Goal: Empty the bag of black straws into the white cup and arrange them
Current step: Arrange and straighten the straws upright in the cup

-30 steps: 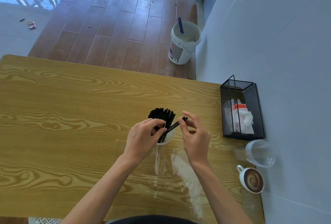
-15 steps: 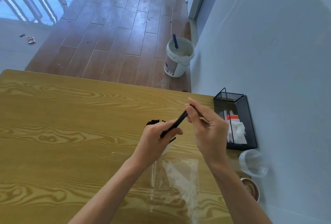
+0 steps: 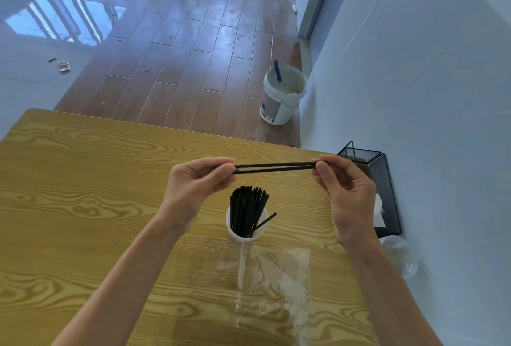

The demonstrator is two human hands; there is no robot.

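A white cup [image 3: 231, 232] stands on the wooden table [image 3: 83, 193], holding a bundle of several black straws [image 3: 247, 211]; one short straw leans out to the right. Above the cup, two black straws [image 3: 275, 167] are held level between my hands. My left hand [image 3: 197, 188] pinches their left ends and my right hand [image 3: 345, 193] pinches their right ends. The clear plastic bag [image 3: 273, 271] lies flat and empty on the table just in front of the cup.
A black mesh holder [image 3: 384, 177] with white tissue stands at the table's right edge by the wall. A clear plastic cup [image 3: 398, 251] sits in front of it. A white bucket [image 3: 282, 96] stands on the wooden floor beyond the table.
Both hands rose from the cup with two straws and moved apart, turning the straws from slanted to level. The camera tilted up, so the cup and its bundle show again.
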